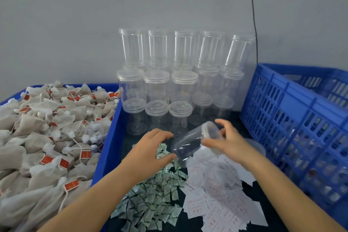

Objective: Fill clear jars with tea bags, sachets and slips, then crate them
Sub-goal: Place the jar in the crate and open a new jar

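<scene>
Both hands (pixel 150 149) around tilted jar (pixel 194 143)

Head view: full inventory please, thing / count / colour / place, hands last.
tea bags: heap, too many to count, beige with red tags, in the blue tray on the left
sachets: pile, green and white, on the dark surface front centre
slips: pile, white with red print, right of the sachets
stacked jars: many, clear, lidded, stacked against the back wall
held jar: one, clear, tilted, lid end to the right
loose lid: one, clear, beside the crate
crate: one, blue, slatted, right
cable: one, black, on the wall
left hand: on the held jar's base end
right hand: fingers on its lid end
</scene>
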